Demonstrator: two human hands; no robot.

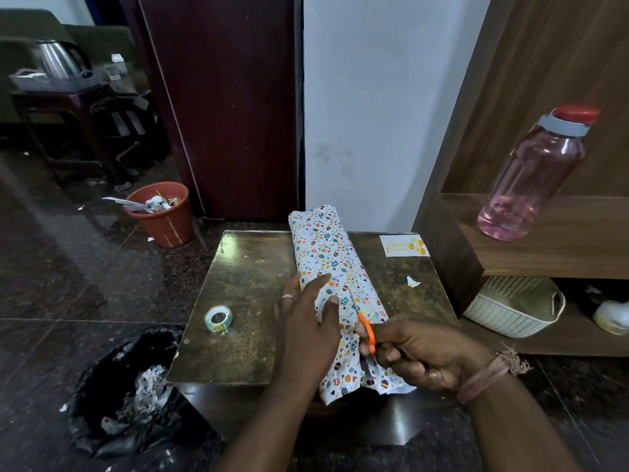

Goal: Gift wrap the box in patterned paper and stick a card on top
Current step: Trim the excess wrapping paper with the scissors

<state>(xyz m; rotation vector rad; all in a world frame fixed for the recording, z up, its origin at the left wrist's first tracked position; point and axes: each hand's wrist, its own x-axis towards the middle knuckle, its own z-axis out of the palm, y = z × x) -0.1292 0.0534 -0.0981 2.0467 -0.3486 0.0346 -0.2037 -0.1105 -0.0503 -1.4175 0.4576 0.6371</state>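
The wrapped box (328,264), long axis running away, is pressed flat-fingered by the left hand (308,321); orange scissors (366,330) are gripped by the right hand (413,352) at its near end.

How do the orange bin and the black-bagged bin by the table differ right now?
The orange bin stands bare and upright on the floor beyond the table's far left corner; the black-bagged bin sits at the near left corner, its plastic liner crumpled. The orange one is rigid with paper scraps poking above its rim; the black one holds crushed scraps lower inside. Both stand on the floor left of the table and hold paper waste.
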